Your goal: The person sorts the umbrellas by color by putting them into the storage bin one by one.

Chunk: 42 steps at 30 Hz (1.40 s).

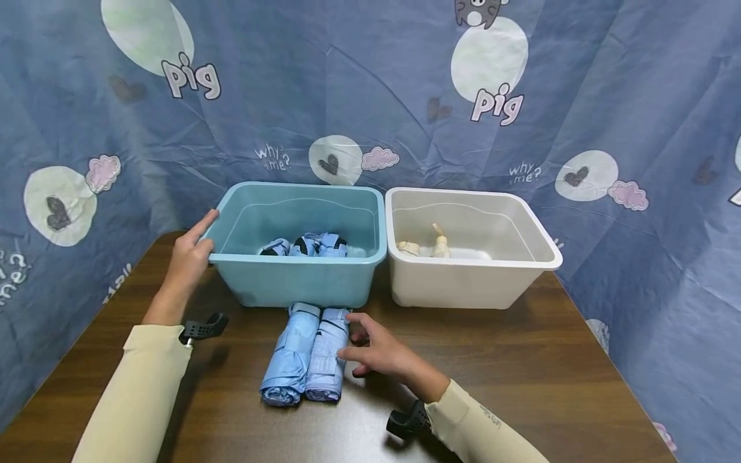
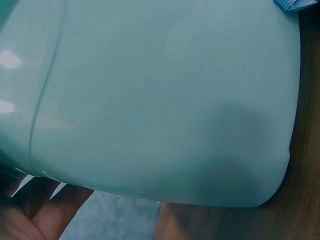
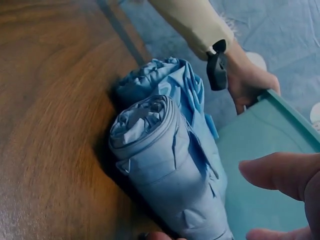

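My left hand [image 1: 188, 257] grips the left rim of a teal plastic bin [image 1: 301, 283], thumb on the front corner. In the left wrist view the bin's side wall [image 2: 150, 100] fills most of the picture, with fingers at the lower left. Two tightly rolled blue fabric bundles lie side by side before the bin: a left bundle [image 1: 291, 360] and a paler right bundle [image 1: 327, 357]. Beside the right bundle is my right hand [image 1: 379, 350], fingers spread and loosely bent. In the right wrist view its thumb [image 3: 275, 172] stands apart from that bundle.
Inside the teal bin lie several blue fabric items [image 1: 309, 245] with black parts. A white bin [image 1: 463, 283] stands directly to its right, holding cream-coloured items [image 1: 441, 247]. Both are on a brown wooden table [image 1: 521, 373]. A blue printed cloth [image 1: 370, 83] hangs behind.
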Each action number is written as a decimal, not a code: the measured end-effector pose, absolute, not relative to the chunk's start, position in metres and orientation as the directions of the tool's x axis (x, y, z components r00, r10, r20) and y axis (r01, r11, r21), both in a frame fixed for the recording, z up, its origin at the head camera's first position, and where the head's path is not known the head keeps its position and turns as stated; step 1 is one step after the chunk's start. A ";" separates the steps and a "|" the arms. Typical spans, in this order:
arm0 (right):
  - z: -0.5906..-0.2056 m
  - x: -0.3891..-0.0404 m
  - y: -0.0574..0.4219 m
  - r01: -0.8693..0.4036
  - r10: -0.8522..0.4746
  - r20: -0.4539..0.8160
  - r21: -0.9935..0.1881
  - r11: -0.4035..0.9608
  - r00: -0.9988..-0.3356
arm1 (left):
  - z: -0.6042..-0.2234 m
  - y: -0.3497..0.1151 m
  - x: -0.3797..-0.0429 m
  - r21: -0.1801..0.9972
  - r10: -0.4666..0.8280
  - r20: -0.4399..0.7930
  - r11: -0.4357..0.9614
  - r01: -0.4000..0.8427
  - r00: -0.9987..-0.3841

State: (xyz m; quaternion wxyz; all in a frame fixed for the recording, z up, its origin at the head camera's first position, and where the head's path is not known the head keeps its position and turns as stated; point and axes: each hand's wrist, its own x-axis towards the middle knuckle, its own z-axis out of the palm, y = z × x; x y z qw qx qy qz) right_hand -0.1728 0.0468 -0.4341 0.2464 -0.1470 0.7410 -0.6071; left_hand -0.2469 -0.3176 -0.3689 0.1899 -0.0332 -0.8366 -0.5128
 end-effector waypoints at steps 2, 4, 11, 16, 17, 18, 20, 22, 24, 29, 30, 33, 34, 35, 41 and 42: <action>-0.437 -0.173 0.045 0.102 -0.515 -0.189 -0.976 0.193 -0.836 | -0.370 -0.319 -0.247 0.848 -0.138 0.349 0.467 0.250 -0.927; -0.438 -0.174 0.042 0.114 -0.519 -0.190 -0.978 0.175 -0.833 | -0.371 -0.319 -0.246 0.850 -0.140 0.348 0.465 0.249 -0.927; -0.439 -0.176 0.033 0.131 -0.519 -0.206 -0.975 0.178 -0.830 | -0.370 -0.321 -0.244 0.846 -0.149 0.351 0.474 0.245 -0.924; -0.437 -0.174 0.029 0.124 -0.495 -0.221 -0.967 0.222 -0.840 | -0.370 -0.321 -0.243 0.849 -0.149 0.347 0.468 0.243 -0.926; -0.437 -0.174 0.028 0.119 -0.489 -0.220 -0.966 0.229 -0.844 | -0.371 -0.320 -0.243 0.850 -0.147 0.347 0.467 0.244 -0.926; -0.437 -0.174 0.027 0.113 -0.485 -0.215 -0.967 0.230 -0.848 | -0.371 -0.320 -0.243 0.851 -0.145 0.348 0.464 0.247 -0.926; -0.437 -0.174 0.026 0.094 -0.477 -0.195 -0.969 0.227 -0.857 | -0.371 -0.320 -0.244 0.851 -0.143 0.352 0.460 0.253 -0.925; -0.437 -0.174 0.024 0.070 -0.474 -0.172 -0.972 0.225 -0.864 | -0.370 -0.319 -0.245 0.852 -0.146 0.354 0.458 0.255 -0.924; -0.437 -0.174 0.022 0.046 -0.473 -0.151 -0.973 0.227 -0.868 | -0.370 -0.318 -0.245 0.850 -0.152 0.358 0.460 0.255 -0.921; -0.438 -0.173 0.019 0.002 -0.468 -0.116 -0.972 0.237 -0.876 | -0.369 -0.317 -0.245 0.851 -0.156 0.360 0.460 0.255 -0.920; -0.438 -0.173 0.019 -0.009 -0.468 -0.109 -0.970 0.243 -0.877 | -0.369 -0.316 -0.245 0.852 -0.154 0.359 0.458 0.255 -0.921; -0.438 -0.172 0.017 -0.051 -0.479 -0.088 -0.962 0.269 -0.874 | -0.369 -0.316 -0.246 0.853 -0.148 0.358 0.452 0.259 -0.922; -0.438 -0.171 0.017 -0.068 -0.480 -0.081 -0.956 0.284 -0.873 | -0.369 -0.316 -0.246 0.854 -0.146 0.358 0.450 0.260 -0.922; -0.437 -0.171 0.016 -0.087 -0.479 -0.073 -0.949 0.304 -0.875 | -0.368 -0.316 -0.246 0.854 -0.146 0.358 0.450 0.260 -0.922; -0.436 -0.166 0.011 -0.139 -0.431 -0.078 -0.882 0.451 -0.899 | -0.368 -0.315 -0.247 0.856 -0.159 0.353 0.452 0.250 -0.922; -0.436 -0.165 0.010 -0.136 -0.422 -0.085 -0.874 0.466 -0.903 | -0.369 -0.315 -0.247 0.857 -0.161 0.353 0.451 0.249 -0.922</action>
